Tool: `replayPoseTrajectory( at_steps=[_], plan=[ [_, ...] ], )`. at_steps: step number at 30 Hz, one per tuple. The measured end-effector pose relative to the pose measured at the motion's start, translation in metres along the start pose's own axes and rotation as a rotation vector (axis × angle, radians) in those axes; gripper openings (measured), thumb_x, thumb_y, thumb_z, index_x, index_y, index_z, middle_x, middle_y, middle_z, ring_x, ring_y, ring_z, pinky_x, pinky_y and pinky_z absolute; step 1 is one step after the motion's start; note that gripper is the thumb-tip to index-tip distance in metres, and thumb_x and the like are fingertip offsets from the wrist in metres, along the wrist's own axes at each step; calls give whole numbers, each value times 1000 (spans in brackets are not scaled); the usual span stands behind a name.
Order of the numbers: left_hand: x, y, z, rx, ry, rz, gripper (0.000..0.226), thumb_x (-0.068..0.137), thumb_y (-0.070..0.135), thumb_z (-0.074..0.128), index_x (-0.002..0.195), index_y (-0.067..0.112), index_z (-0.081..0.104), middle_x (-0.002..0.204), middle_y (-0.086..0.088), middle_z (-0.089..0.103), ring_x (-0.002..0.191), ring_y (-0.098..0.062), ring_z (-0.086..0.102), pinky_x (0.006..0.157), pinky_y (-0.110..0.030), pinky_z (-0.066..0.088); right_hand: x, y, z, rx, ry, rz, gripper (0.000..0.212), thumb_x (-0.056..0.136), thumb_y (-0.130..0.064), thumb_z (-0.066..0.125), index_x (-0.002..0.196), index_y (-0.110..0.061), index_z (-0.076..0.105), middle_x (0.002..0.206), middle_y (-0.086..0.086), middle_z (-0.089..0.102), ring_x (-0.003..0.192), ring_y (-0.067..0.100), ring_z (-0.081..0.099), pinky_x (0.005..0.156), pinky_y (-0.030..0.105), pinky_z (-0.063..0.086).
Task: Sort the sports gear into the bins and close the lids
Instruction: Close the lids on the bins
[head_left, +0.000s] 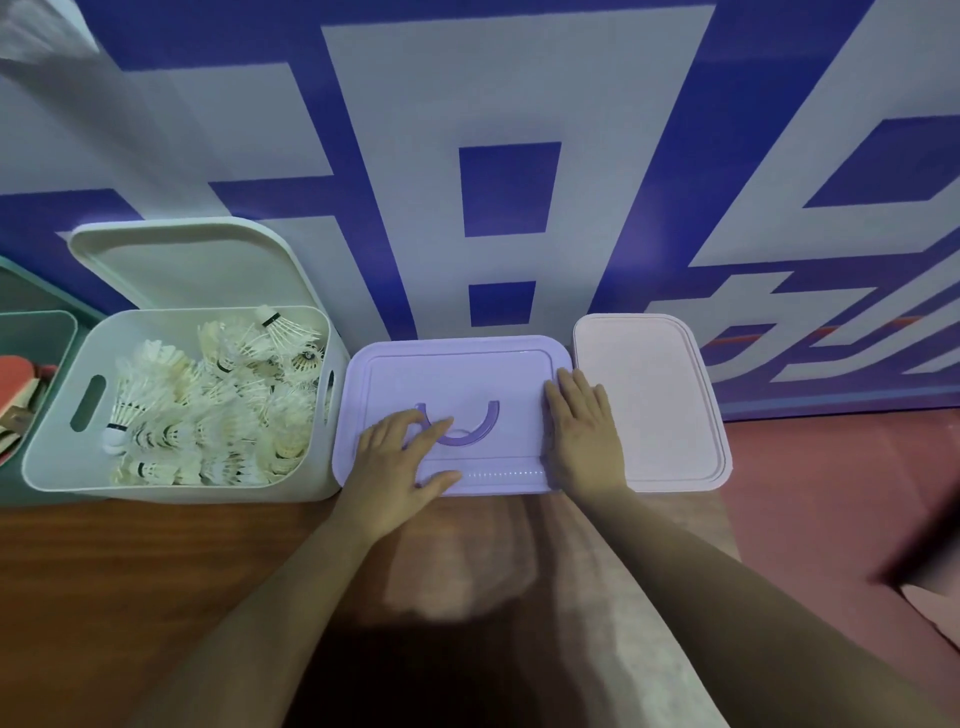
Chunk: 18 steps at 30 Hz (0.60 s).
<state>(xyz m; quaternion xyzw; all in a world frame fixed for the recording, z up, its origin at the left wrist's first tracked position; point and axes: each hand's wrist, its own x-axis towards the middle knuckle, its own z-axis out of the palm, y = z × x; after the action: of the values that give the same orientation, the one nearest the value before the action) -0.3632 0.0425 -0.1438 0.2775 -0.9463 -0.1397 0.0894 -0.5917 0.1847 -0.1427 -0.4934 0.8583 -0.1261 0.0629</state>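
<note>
A purple bin stands in the middle with its lid (457, 374) lying flat on top. My left hand (400, 462) presses flat on the lid's front left, fingers by the purple handle (480, 431). My right hand (582, 431) lies flat on the lid's right edge. To the left, a white bin (57, 436) is full of several white shuttlecocks (218, 400), and its white lid (187, 265) leans against the wall behind it. On the right a pink bin has its lid (654, 400) on.
A green bin (47, 322) at the far left edge holds red table-tennis paddles (18, 379). A blue and white wall (467, 156) rises right behind the bins. Wooden floor (130, 571) lies in front, red floor (831, 493) to the right.
</note>
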Motion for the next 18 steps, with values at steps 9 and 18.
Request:
replayPoseTrajectory(
  at_steps=[9,18],
  plan=[
    [9,0,16,187,-124,-36,81,84,79,23,150,31,32,157,-9,27,147,-28,20,117,-47,16,2,-4,20,-144,-91,35,70,101,-48,7,152,-3,22,160,14,19,150,26,14,122,49,7],
    [13,4,-63,-64,-24,-195,68,81,54,37,128,9,59,133,-11,55,123,-31,52,104,-43,41,16,-46,-43,15,-120,13,64,97,-47,38,146,-7,32,155,14,31,140,31,32,117,43,25]
  ],
)
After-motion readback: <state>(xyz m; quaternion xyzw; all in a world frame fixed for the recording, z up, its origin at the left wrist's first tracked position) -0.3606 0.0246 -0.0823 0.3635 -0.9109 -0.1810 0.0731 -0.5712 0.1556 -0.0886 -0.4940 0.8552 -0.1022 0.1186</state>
